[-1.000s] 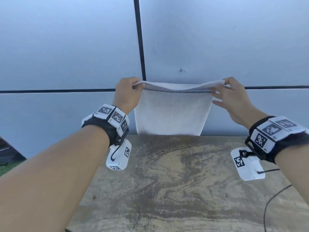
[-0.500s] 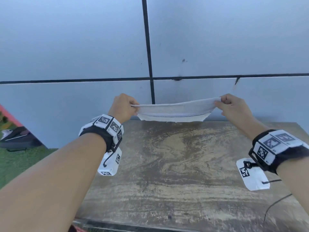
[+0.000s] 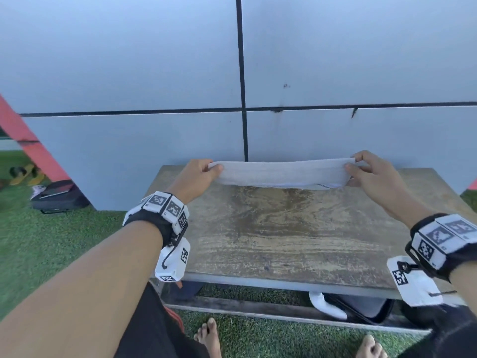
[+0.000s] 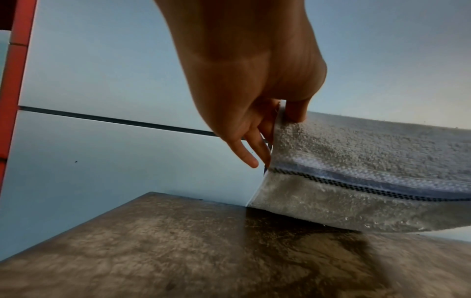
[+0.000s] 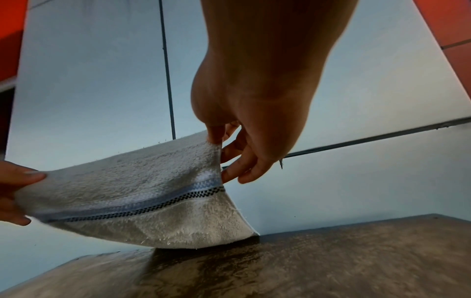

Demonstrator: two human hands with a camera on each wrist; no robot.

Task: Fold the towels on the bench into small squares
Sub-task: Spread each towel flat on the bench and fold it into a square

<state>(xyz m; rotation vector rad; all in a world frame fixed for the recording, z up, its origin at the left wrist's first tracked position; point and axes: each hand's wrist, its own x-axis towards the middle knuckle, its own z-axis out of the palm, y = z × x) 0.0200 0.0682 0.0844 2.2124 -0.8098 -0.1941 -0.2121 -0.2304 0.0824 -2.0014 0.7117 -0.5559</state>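
Observation:
A white towel (image 3: 281, 173) with a black-checked stripe (image 5: 163, 203) is stretched between both hands over the far part of the wooden bench (image 3: 296, 236). My left hand (image 3: 204, 170) pinches its left end between thumb and fingers (image 4: 280, 113). My right hand (image 3: 361, 164) pinches the right end (image 5: 216, 141). The towel hangs doubled over, and its lower edge (image 5: 203, 240) touches or nearly touches the bench top near the wall.
A grey panelled wall (image 3: 335, 60) stands right behind the bench. Green turf (image 3: 51, 241) surrounds it, with a black bag (image 3: 59, 196) on the left. A white and dark object (image 3: 348, 303) lies under the bench. Bare feet (image 3: 209, 337) stand at the near edge.
Both hands have lowered the towel from in front of the wall down toward the bench, still holding its ends. The view has tilted downward, showing the turf and feet.

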